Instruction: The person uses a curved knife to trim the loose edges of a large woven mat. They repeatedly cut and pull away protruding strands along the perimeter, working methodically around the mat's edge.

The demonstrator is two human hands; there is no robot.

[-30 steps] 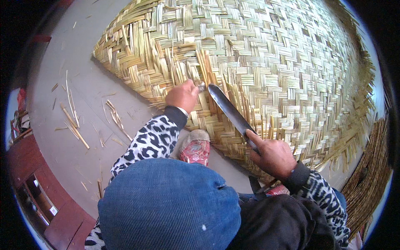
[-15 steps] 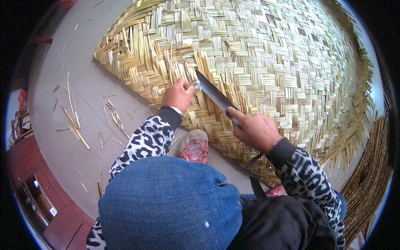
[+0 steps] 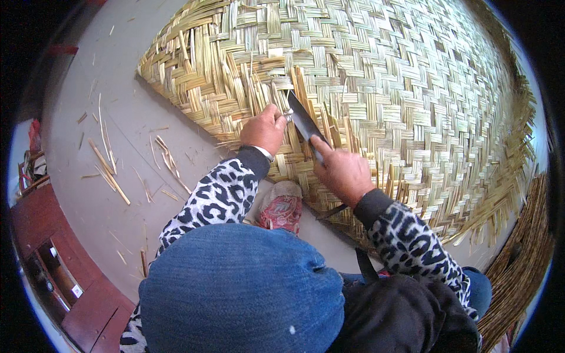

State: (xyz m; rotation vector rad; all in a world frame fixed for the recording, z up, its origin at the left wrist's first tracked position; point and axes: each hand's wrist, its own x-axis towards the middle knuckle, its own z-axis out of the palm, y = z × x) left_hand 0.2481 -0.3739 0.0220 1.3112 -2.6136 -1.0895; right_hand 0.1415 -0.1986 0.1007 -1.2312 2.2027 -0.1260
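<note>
A large woven mat of pale bamboo strips (image 3: 376,76) lies flat on the grey floor (image 3: 118,153). My left hand (image 3: 265,129) presses on the mat's near edge and pinches a strip end there. My right hand (image 3: 342,172) grips a broad dark knife (image 3: 303,120), its blade pointing up and left, tip touching the strips right beside my left fingers. Both sleeves carry a black-and-white spotted print. My knee in blue denim (image 3: 241,288) fills the lower middle, and a red patterned shoe (image 3: 282,207) rests at the mat's edge.
Loose strip offcuts (image 3: 109,170) are scattered on the floor to the left. A bundle of brown strips (image 3: 524,253) lies along the right rim. Dark red wooden furniture (image 3: 53,247) stands at the lower left.
My right hand has slid up and left with the knife, bringing the blade closer to my left hand. My left hand stayed at the mat's edge.
</note>
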